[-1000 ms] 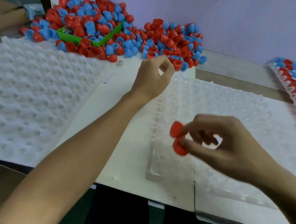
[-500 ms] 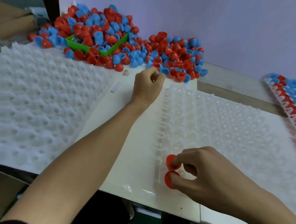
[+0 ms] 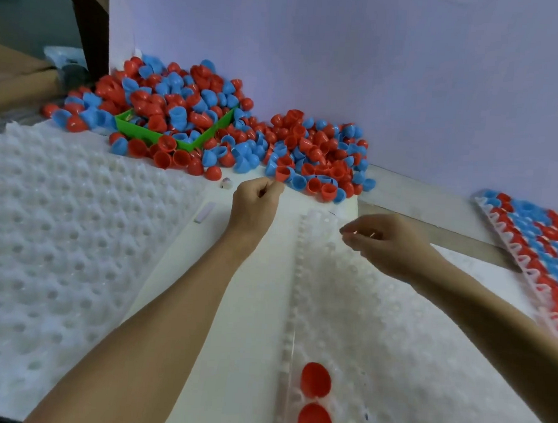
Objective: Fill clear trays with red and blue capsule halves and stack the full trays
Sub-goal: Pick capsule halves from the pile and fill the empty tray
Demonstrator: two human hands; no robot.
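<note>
A clear dimpled tray (image 3: 404, 336) lies in front of me on the white table. Two red capsule halves (image 3: 315, 379) (image 3: 315, 422) sit dome-up in its near left pockets. Loose red and blue halves form a pile (image 3: 320, 151) at the back. My left hand (image 3: 253, 206) reaches the pile's front edge with curled fingers, thumb and forefinger pinching the rim of a red half (image 3: 282, 174). My right hand (image 3: 386, 244) hovers over the tray's far end, fingers loosely bent and empty.
A green bin (image 3: 145, 133) is buried in a bigger heap of halves (image 3: 180, 100) at the back left. Empty clear trays (image 3: 41, 229) lie stacked at left. A filled tray (image 3: 537, 246) rests at far right. The wall stands close behind.
My right hand set two red halves into the tray's near left pockets, let go and moved up toward the pile. My left hand stayed at the pile's edge.
</note>
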